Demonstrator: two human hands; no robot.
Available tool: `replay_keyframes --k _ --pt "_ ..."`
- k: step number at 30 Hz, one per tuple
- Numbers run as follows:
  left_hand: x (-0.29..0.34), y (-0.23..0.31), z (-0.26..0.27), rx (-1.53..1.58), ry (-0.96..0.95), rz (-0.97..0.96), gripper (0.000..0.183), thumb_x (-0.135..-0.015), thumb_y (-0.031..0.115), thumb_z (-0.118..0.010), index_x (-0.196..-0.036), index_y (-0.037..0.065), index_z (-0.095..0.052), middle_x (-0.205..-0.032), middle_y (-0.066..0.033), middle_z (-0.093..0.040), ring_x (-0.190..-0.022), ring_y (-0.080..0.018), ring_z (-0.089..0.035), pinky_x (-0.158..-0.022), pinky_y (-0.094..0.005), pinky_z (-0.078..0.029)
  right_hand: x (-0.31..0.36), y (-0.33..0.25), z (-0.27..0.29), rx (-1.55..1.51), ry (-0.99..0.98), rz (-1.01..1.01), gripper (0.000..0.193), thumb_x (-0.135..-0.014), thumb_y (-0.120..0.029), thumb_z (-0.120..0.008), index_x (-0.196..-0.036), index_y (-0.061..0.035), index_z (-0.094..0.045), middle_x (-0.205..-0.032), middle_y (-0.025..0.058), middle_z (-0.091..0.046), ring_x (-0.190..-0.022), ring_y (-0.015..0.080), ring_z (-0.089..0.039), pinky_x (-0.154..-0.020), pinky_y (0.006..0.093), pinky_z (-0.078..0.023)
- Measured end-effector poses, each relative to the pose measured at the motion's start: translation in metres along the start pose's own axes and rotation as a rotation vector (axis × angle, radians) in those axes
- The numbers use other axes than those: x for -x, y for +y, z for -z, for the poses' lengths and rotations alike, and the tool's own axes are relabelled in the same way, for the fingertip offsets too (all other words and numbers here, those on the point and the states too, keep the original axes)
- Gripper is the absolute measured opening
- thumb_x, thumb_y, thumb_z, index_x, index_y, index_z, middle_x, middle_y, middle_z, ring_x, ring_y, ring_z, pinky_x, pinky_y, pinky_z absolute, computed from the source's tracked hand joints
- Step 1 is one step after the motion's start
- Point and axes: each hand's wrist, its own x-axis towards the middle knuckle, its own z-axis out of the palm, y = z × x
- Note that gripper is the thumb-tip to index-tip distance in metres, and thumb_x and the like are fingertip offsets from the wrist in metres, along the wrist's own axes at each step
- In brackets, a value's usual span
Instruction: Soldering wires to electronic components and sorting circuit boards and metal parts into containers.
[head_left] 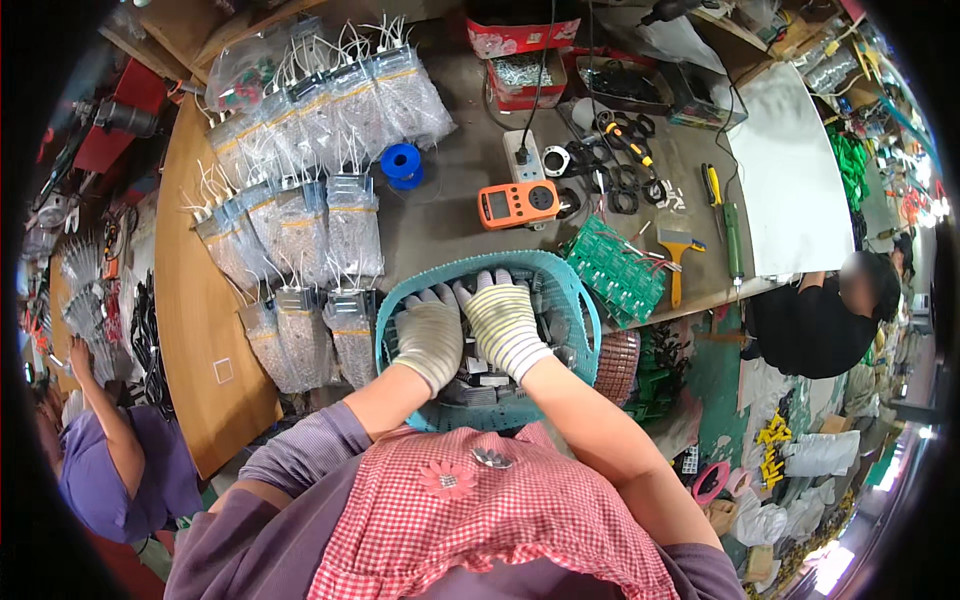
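A teal plastic basket (482, 416) sits against my front at the table's edge, holding many small grey and dark parts (494, 380), too small and crowded to name. Both my hands reach down inside it in pale striped knit gloves. My left hand (430, 335) lies on the parts at the left, its fingers stretched out toward the far wall. Beside it, my right hand (503, 322) rests with fingers extended and somewhat apart. No part shows in either hand, though the undersides of both are hidden.
Bubble-wrapped packs (355, 228) with white wires stand left in rows, near a blue spool (402, 165). An orange meter (517, 204), green circuit boards (615, 272), a brush (679, 262) and a screwdriver (733, 243) lie beyond or right. Other people (815, 325) sit at both sides.
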Motion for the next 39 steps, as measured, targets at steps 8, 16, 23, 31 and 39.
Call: replay_keyframes --k 8,16,23,31,39 --pt "-0.004 -0.017 -0.031 -0.078 0.163 -0.137 0.043 -0.09 0.013 -0.053 -0.133 0.006 -0.049 -0.125 -0.0142 -0.054 -0.114 -0.033 -0.054 -0.085 -0.0408 -0.054 0.001 0.003 -0.006 -0.059 -0.058 -0.009 0.06 -0.076 -0.025 -0.071 -0.132 -0.017 -0.053 -0.12 0.0172 -0.055 -0.114 0.0326 -0.054 -0.088 0.0475 -0.05" --pt "-0.014 -0.012 -0.025 -0.162 0.141 -0.192 0.042 -0.088 0.017 -0.056 -0.128 0.006 -0.053 -0.121 -0.0164 -0.058 -0.111 -0.0293 -0.057 -0.082 -0.0365 -0.053 -0.005 0.018 -0.014 -0.155 -0.035 0.078 0.043 -0.087 -0.021 -0.058 -0.129 -0.0127 -0.056 -0.122 0.0197 -0.055 -0.118 0.0361 -0.051 -0.092 0.0471 -0.049" --pt "-0.019 -0.011 -0.013 0.123 -0.218 -0.071 0.052 -0.082 0.016 -0.068 -0.129 0.003 -0.052 -0.114 -0.018 -0.062 -0.109 -0.0331 -0.06 -0.093 -0.042 -0.05 -0.005 0.015 -0.012 -0.121 -0.113 0.085 0.036 -0.09 -0.024 -0.052 -0.123 -0.0118 -0.06 -0.123 0.0219 -0.054 -0.12 0.0393 -0.05 -0.095 0.0477 -0.048" --pt "-0.003 -0.002 -0.004 0.02 -0.114 -0.144 0.038 -0.085 0.01 -0.059 -0.122 0.005 -0.052 -0.124 -0.0165 -0.053 -0.112 -0.0332 -0.058 -0.087 -0.0383 -0.054 0.005 0.03 -0.023 -0.186 -0.029 0.246 0.038 -0.086 -0.026 -0.054 -0.119 -0.0062 -0.061 -0.117 0.0213 -0.056 -0.114 0.0391 -0.052 -0.094 0.0481 -0.048" --pt "-0.01 -0.014 0.001 0.245 -0.22 -0.212 0.052 -0.078 0.013 -0.067 -0.124 0.001 -0.046 -0.126 -0.0207 -0.051 -0.114 -0.0349 -0.057 -0.094 -0.04 -0.05 -0.002 0.019 -0.011 -0.221 -0.215 0.199 0.067 -0.065 -0.027 -0.081 -0.122 -0.0048 -0.056 -0.122 0.0179 -0.054 -0.117 0.038 -0.05 -0.099 0.0472 -0.044"
